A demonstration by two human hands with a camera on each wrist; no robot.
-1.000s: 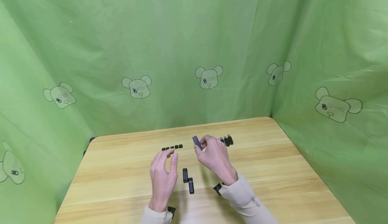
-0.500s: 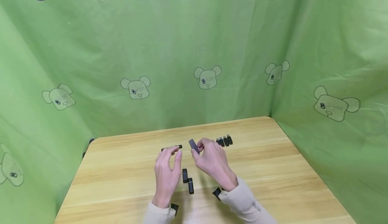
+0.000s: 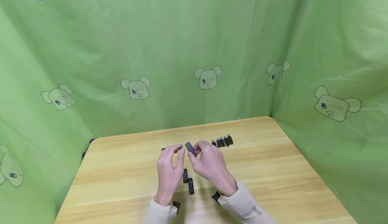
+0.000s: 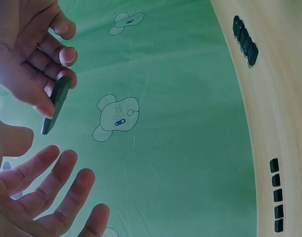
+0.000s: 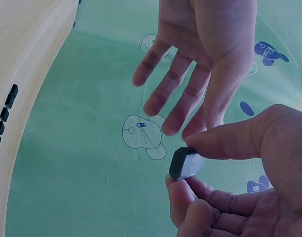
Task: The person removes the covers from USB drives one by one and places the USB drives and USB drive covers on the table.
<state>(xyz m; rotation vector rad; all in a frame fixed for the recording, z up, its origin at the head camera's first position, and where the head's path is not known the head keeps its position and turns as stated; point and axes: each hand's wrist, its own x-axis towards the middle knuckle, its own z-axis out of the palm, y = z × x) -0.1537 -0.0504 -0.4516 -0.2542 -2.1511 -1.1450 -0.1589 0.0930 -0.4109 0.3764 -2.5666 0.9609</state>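
Green curtain [image 3: 169, 45] printed with bear heads, hung from nine through twelve to three o'clock round a wood-grain table [image 3: 121, 177]; clock directions here take twelve as the table's far edge, opposite the person. Two pale sleeves [image 3: 247, 202] reach in from six o'clock. Right hand [image 3: 212, 165]: thumb and fingers pinch a dark grey stick [image 3: 190, 149], raised over the tabletop at the hand's ten o'clock. Left hand [image 3: 169, 177]: fingers lightly bent and spread away from the thumb, nothing in them; the held stick lies just off their tips, at that hand's one o'clock, apart from it. On the table, at the right hand's eight o'clock, a black stick [image 3: 185, 176] and, at its five o'clock, a second black stick [image 3: 191, 186] with a pale band; they lie just beside one another, and I cannot tell whether they touch. At one o'clock from these, a row of five small sticks [image 3: 222, 142] with metal plugs pointing to twelve. At eleven o'clock, mostly behind the left hand from the head view, five tiny black blocks [image 4: 278, 195] in a line.
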